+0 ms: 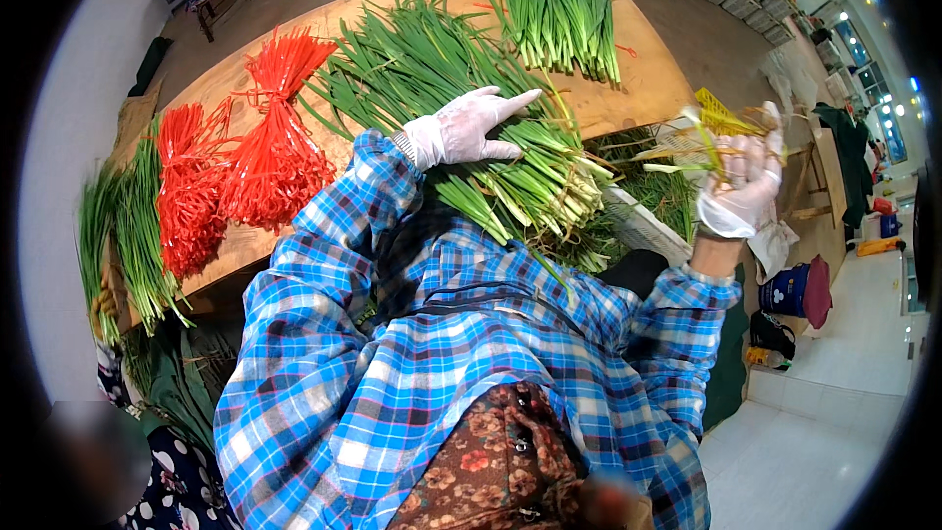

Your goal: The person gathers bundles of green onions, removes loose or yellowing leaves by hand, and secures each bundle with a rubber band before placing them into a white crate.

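Note:
My left hand [469, 130], in a thin white glove, lies across a large loose pile of garlic chives [417, 54] on the near part of the table. Its fingers are stretched out, with index and thumb apart, resting on the green stalks. The pale root ends stick out to the right, over the table's edge. Out at the right my gloved right hand [743, 186] is raised, its fingers closed round some thin, yellowed chive stalks [708, 143]. These hang apart from the pile.
Two bundles of red ties [280, 152] lie on the wooden table [643, 59], left of the pile. A sorted bunch of chives [559, 15] is at the far edge, others at far left. Below the right hand stands a white crate [643, 221] with green scraps. A person sits lower left.

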### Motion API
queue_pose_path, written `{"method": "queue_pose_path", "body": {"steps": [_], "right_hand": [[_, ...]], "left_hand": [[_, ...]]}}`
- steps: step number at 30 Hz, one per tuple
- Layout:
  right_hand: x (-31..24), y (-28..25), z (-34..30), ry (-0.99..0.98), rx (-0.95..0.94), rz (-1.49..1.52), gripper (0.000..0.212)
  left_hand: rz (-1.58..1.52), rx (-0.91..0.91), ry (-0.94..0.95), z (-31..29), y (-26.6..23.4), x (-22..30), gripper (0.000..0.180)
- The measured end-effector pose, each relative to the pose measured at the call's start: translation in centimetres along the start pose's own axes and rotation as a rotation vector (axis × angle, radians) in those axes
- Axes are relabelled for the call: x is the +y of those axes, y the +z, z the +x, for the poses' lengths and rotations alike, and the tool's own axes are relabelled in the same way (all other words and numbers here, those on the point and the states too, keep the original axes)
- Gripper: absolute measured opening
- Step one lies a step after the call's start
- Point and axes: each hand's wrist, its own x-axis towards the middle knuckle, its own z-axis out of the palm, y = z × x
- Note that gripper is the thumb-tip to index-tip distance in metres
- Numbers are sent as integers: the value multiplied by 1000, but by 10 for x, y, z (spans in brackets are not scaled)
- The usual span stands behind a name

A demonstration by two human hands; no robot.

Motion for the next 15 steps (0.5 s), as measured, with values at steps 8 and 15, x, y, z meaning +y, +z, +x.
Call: {"method": "queue_pose_path", "body": {"steps": [8, 15], "right_hand": [[2, -6, -14, 134, -519, -565, 22], [35, -9, -19, 88, -685, -872, 25]], "left_hand": [[76, 119, 112, -17, 0, 11, 66], [55, 156, 129, -25, 2, 5, 49]]}}
